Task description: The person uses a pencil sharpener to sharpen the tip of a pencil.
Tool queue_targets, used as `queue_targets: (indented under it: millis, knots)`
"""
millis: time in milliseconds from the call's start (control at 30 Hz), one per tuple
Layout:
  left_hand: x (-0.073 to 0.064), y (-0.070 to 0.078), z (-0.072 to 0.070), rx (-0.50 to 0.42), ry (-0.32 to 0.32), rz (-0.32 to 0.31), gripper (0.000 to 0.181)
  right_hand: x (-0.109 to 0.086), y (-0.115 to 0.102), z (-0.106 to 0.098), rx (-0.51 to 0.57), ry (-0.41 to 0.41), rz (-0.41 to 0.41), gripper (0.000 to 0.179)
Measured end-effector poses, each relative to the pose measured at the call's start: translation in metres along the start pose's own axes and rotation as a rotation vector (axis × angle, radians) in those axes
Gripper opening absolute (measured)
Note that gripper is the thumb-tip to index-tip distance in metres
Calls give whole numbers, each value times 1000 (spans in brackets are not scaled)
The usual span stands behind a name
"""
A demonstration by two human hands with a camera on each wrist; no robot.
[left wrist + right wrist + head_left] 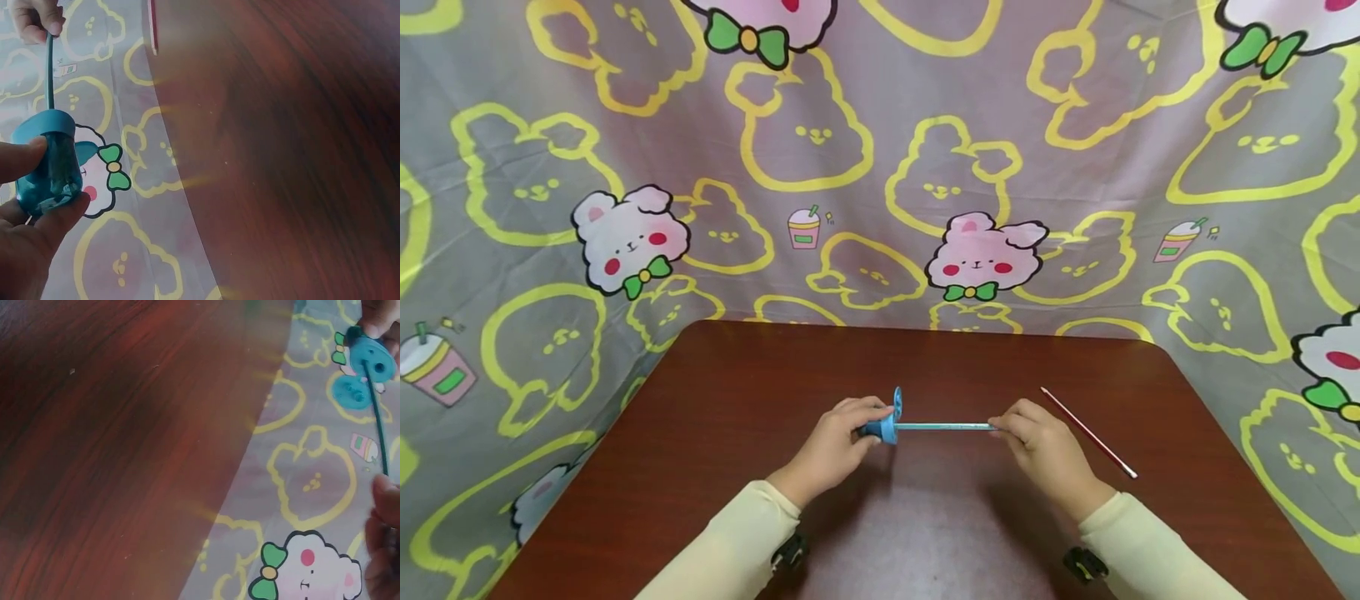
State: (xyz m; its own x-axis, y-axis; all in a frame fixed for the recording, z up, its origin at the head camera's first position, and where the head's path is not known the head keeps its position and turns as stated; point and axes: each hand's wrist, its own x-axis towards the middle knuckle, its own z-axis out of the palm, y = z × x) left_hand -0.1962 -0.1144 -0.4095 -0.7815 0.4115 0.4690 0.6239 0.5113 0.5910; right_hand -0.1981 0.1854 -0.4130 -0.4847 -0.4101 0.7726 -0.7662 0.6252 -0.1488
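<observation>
My left hand (835,442) grips a blue pencil sharpener (889,430) by its translucent container, thumb on one side and fingers on the other. Its round lid (352,392) hangs flipped open on the rim, and the right wrist view shows holes in the sharpener's blue face. A light blue pencil (943,427) runs level from one of these holes toward the right, its inserted tip hidden. At the pencil's far end, the thumb and fingers of my right hand (1043,442) pinch it. Both hands are above the table, the pencil spanning between them.
A red pencil (1090,433) with a white end lies slantwise on the dark brown table (737,375), to the right of my right hand. Patterned grey cloth (865,200) with yellow outlines hangs around the table's back and sides.
</observation>
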Motion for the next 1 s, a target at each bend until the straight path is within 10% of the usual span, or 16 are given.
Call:
queue_targets:
  millis: [400, 533, 833, 1000]
  knots:
    - [-3, -2, 4, 150, 7, 180, 47, 10, 1, -16, 387, -578, 670, 7]
    - [-3, -1, 5, 101, -31, 99, 45, 8, 0, -13, 233, -474, 564, 9]
    - [-1, -4, 4, -15, -21, -44, 40, 0, 2, -1, -46, -75, 45, 20]
    - [-4, -5, 2, 37, -37, 43, 43, 1, -3, -2, 130, -318, 299, 3]
